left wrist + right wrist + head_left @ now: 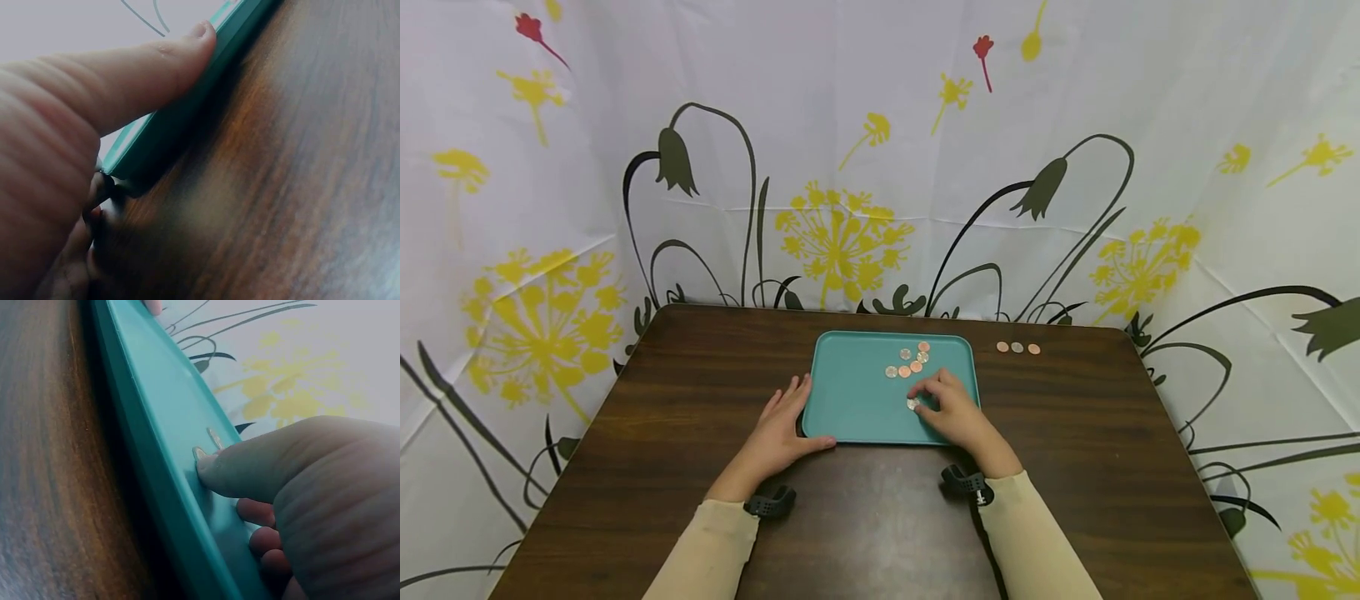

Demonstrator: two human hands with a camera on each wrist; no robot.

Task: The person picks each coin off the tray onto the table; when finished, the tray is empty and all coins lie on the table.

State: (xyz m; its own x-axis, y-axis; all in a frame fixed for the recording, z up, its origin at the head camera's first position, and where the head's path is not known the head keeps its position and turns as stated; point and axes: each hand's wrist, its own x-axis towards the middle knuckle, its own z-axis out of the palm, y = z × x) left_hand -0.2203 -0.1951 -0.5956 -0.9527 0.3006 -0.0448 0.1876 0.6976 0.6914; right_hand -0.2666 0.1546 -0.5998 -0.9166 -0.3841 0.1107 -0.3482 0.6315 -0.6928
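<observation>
A teal tray [850,417] lies on the dark wooden table. My right hand [951,410] reaches over its front right part and pinches a silver coin [912,403] between thumb and fingers. In the right wrist view the coin [200,453] shows at the thumb tip, low over the tray floor. Beyond it on the tray lie several coins: copper ones such as a copper coin [904,372], and silver ones such as a silver coin [891,372]. My left hand [782,429] rests spread at the tray's front left corner, its thumb [156,75] along the front rim.
On the table [1075,433], right of the tray's far corner, three coins lie in a row: a copper coin [1002,347], a silver coin [1017,347] and another copper coin [1034,349]. A flower-patterned curtain [850,125] hangs behind the table's far edge.
</observation>
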